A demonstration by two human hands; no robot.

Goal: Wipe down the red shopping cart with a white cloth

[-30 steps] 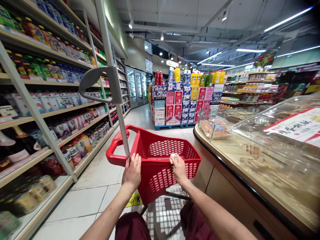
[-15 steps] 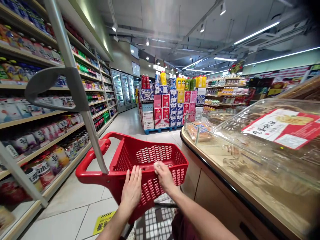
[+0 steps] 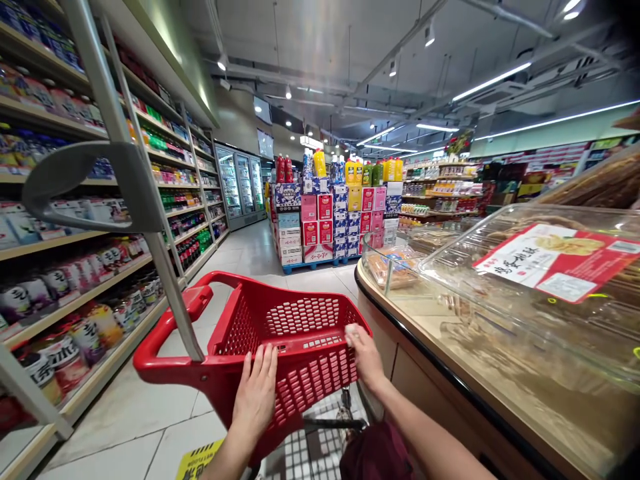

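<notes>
A red plastic shopping cart basket [image 3: 310, 373] with slotted sides stands in front of me, and nothing shows on the visible part of its floor. My left hand [image 3: 256, 390] lies on its near side, fingers stretched out and tips at the rim. Toward the basket's right end is my right hand [image 3: 367, 353], closed around a small white wad [image 3: 352, 329], perhaps tissue or cloth. That wad is at the rim; whether it presses on the plastic I cannot tell. The cart's red handle [image 3: 150, 353] points left, with a grey metal pole [image 3: 175, 300] rising beside it.
Shelves of packaged drinks [image 3: 65, 293] line the left. A glass-edged bakery counter [image 3: 480, 393] with a clear plastic food box [image 3: 540, 267] stands close on the right. Stacked drink cartons [image 3: 320, 227] are ahead. A yellow floor sign [image 3: 197, 460] lies below left.
My right hand has slid right along the basket rim with the white wad. My left hand stays flat on the side. The view has shifted slightly, the cart appearing a little further left.
</notes>
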